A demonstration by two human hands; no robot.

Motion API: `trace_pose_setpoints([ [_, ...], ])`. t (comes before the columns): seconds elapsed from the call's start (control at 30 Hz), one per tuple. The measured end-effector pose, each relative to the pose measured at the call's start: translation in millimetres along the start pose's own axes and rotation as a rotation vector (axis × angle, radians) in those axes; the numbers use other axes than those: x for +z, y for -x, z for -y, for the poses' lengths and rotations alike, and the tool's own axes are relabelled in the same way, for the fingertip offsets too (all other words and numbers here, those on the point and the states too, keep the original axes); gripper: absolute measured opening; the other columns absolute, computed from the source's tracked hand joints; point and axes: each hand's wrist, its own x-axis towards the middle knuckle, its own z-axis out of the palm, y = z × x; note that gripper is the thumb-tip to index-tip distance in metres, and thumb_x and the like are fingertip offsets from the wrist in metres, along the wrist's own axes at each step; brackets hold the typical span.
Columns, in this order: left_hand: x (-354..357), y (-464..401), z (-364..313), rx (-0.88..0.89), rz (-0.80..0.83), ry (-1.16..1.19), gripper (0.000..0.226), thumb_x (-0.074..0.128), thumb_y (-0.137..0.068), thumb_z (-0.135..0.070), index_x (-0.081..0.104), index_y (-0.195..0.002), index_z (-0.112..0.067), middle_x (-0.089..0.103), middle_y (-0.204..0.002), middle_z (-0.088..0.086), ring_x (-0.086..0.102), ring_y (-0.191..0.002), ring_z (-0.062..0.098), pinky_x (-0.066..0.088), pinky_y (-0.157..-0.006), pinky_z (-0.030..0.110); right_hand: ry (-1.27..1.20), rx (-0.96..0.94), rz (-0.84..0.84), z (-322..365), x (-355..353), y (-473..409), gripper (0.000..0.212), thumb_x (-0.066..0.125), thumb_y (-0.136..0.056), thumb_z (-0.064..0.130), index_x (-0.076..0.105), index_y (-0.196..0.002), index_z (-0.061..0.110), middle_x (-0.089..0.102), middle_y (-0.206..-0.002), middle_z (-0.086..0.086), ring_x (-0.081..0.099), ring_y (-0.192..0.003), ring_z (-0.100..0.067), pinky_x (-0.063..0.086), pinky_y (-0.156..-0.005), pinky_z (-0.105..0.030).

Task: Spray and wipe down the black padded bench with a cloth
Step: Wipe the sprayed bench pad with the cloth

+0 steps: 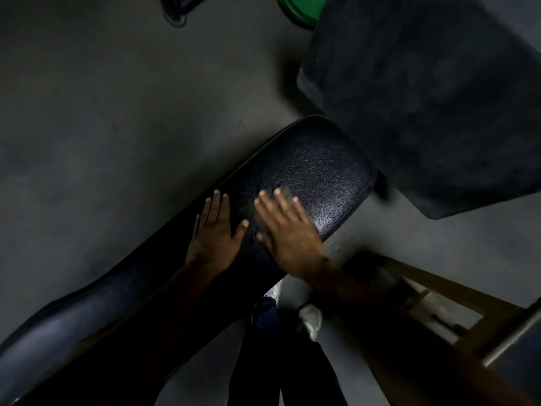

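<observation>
the padded bench (307, 171) runs slantwise from the lower left to the middle of the view, standing on the floor (102, 112). both hands lie flat on its top, side by side near its far end, the left hand (215, 230) to the left of the right hand (288, 232). a larger pad (424, 98) sits beyond the bench's far end, at upper right. a wooden frame (456, 303) stands at lower right. two shoes (311, 319) rest on the floor just beside the bench's near edge.

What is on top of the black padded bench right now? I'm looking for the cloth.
Only both hands, left hand and right hand, lie flat with straight fingers on the bench. No cloth or spray bottle shows; what is beneath the palms is covered.
</observation>
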Motion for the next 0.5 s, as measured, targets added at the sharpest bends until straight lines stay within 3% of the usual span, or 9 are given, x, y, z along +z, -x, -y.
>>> trace_pose_setpoints([
  [0.17, 4, 23, 6, -0.072, -0.003, 0.027, 0.079, 0.048, -0.098, -0.048, 0.014, -0.159, -0.012, 0.001, -0.168, 0.004, 0.003, -0.155, 0.022, 0.008, -0.123, 0.045, 0.103, -0.134, 0.033, -17, 14, 52, 0.072, 0.04, -0.103, 0.053, 0.023, -0.168, 0.028, 0.022, -0.177, 0.004, 0.013, -0.165, -0.023, 0.015, -0.131, -0.054],
  [0.27, 12, 32, 4, -0.105, -0.026, 0.088, 0.079, 0.044, -0.098, -0.051, 0.015, -0.159, -0.011, 0.002, -0.168, 0.006, 0.003, -0.155, 0.023, 0.007, -0.123, 0.046, 0.121, -0.017, 0.038, -60, 3, 58, 0.069, 0.033, -0.106, 0.057, 0.021, -0.169, 0.032, 0.021, -0.177, 0.001, 0.017, -0.165, -0.028, 0.022, -0.128, -0.061],
  [0.37, 22, 42, 3, -0.104, -0.063, 0.096, 0.082, 0.037, -0.096, -0.057, 0.014, -0.159, -0.011, 0.002, -0.168, 0.006, 0.002, -0.155, 0.023, 0.007, -0.123, 0.046, 0.041, 0.192, -0.017, -85, -10, 37, 0.066, 0.031, -0.109, 0.056, 0.017, -0.17, 0.032, 0.012, -0.179, -0.001, 0.01, -0.166, -0.031, 0.014, -0.131, -0.06],
  [0.5, 34, 59, 7, -0.087, -0.101, 0.069, 0.093, 0.017, -0.084, -0.066, 0.012, -0.159, -0.011, 0.0, -0.168, 0.005, 0.001, -0.155, 0.022, 0.004, -0.123, 0.043, -0.039, 0.235, -0.058, -44, -12, -2, 0.063, 0.031, -0.113, 0.048, 0.015, -0.17, 0.027, 0.008, -0.18, -0.002, 0.002, -0.166, -0.033, 0.003, -0.131, -0.056],
])
